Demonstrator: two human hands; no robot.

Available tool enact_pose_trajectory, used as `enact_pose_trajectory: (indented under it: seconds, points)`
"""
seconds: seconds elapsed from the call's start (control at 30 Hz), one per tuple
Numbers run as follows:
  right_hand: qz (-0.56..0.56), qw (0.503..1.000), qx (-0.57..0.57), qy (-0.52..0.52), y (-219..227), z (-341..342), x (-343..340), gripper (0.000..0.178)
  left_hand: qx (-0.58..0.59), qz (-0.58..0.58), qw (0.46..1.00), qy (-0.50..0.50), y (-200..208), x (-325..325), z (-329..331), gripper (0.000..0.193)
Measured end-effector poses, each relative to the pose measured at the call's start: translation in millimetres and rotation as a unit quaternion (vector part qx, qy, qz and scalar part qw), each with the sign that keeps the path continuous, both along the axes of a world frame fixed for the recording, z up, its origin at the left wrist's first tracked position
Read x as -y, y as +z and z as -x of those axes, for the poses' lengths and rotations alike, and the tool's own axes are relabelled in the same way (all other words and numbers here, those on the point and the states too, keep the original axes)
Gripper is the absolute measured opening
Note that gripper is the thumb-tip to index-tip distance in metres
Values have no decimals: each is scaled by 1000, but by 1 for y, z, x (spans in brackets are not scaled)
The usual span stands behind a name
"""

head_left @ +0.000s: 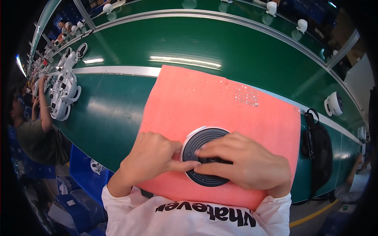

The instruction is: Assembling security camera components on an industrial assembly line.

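Observation:
A round dark grey disc base with concentric ridges and a white rim lies on a pink foam mat in front of me. My left hand is closed at the base's left edge, its thumb stretched over the grey face. Over the middle and right part of the base is my right hand, its fingers bent down and its thumb close to my left thumb tip. Whatever the right fingers pinch is too small or hidden. Rows of small shiny screw-like pieces lie at the mat's far side, with others scattered to their left.
Several white devices crowd the green bench at the left, by a co-worker. A black bag lies right of the mat. White rounded units stand on the green line beyond. A blue bin is below left.

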State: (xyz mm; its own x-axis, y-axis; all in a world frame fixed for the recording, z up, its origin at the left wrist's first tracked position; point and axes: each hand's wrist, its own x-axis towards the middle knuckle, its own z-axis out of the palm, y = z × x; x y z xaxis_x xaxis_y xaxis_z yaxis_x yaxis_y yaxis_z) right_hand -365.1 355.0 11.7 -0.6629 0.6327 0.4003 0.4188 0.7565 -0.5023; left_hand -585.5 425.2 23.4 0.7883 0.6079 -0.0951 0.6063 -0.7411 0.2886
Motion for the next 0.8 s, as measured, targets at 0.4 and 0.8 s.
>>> enact_pose_trajectory:
  seconds: [0.4,0.8]
  points:
    - [-91,991,41,-89,0,8,8,32,23,36,999,22,-2,-1,-1,51]
    - [283,932,38,-222,-11,-6,-28,45,37,341,933,107,-35,-5,0,55]
